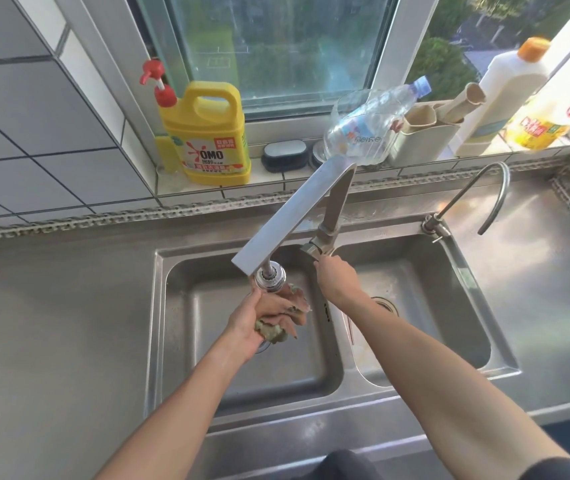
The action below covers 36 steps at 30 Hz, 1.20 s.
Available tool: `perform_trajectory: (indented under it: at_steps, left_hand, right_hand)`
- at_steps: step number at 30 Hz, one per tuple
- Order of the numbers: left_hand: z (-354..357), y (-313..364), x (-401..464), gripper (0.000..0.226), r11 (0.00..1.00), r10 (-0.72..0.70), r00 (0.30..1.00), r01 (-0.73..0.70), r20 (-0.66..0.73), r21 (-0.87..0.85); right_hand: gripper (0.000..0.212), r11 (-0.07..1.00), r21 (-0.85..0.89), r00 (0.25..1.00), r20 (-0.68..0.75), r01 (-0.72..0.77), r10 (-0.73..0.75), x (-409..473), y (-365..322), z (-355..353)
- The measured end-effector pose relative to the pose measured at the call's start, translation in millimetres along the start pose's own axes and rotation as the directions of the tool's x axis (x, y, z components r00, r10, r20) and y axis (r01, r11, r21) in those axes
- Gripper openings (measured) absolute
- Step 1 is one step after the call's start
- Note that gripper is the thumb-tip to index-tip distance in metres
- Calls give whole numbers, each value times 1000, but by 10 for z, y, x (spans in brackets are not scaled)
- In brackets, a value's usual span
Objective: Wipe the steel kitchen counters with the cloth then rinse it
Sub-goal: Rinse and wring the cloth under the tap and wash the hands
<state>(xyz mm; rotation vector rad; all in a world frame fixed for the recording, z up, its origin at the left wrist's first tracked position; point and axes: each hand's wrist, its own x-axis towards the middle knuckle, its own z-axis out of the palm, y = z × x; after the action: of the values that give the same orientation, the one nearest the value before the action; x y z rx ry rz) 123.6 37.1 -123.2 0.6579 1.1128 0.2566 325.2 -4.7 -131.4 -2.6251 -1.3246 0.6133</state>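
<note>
the left hand (247, 318) holds the cloth (278, 322) bunched under the tap head (269, 277) over the left sink basin (207, 341), fingers curled around it. the right hand (334, 275) grips the tap lever (314, 249). the cloth looks soft, limp and sodden, best gripped as a wad.

Two sink basins (314, 372) (463, 337), two taps (287, 216) (491, 188), four bottles (214, 133) (370, 126) (505, 95) (540, 126), one cloth (276, 327).

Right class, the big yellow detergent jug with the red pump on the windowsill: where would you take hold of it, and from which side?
Grip the yellow detergent jug by the moulded loop handle at its top, beside the red pump. Come from the front, over the steel counter, since the window glass stands behind it. It stands upright, so the handle opening is free for fingers.
</note>
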Motion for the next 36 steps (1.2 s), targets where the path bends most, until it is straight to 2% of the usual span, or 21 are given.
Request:
perform_trajectory:
  at_steps: [5,7,11,14,16,17,19,22,27,29,32,36]
  left_hand:
    - [89,42,-4,46,999,36,998,-36,54,-2]
    - [104,40,7,43,999,35,997,-34,71,-13]
    - [82,-15,57,52,1000,-13,999,12,-47,-17]
    - [58,-26,55,71,999,-33,999,32,19,35]
    - [26,-40,60,66,998,-60,998,60,-23,14]
    - [9,-54,72,61,997,-77,996,77,-54,-14]
    - [-13,-72,83,53,995,-96,992,93,-77,-44]
    - [-53,-95,82,49,993,-114,991,114,-71,-11]
    - [-121,-97,62,52,995,-89,996,90,-26,48]
    - [-127,-85,76,57,990,-73,997,75,-16,118]
    - [-88,-33,103,64,961,-35,998,48,-53,274]
    - [13,108,110,54,909,22,999,-10,-24,416]
  right_hand:
    - [30,1000,-8,1000,-6,14,-14,-6,-21,52]
    - [28,1000,-6,1000,-5,11,-11,-11,-23,76]
    - [27,999,25,1000,2,27,-27,-25,-13,64]
    - [29,989,135,998,25,-52,49,-60,-28,19]
    - [31,923,340,983,43,-181,177,-130,-43,37]
    - [36,843,470,965,94,-261,246,-175,-49,69]
    - [47,648,627,902,300,-433,312,-268,-48,157]
    - [63,535,624,813,523,-569,255,-353,-50,319]
    - [72,321,703,766,627,-635,143,-363,-102,456]
    - [74,304,727,777,625,-616,81,-354,-118,453]
    - [77,335,751,795,606,-570,-5,-341,-135,430]
    - [58,368,779,827,561,-507,-48,-332,-137,384]
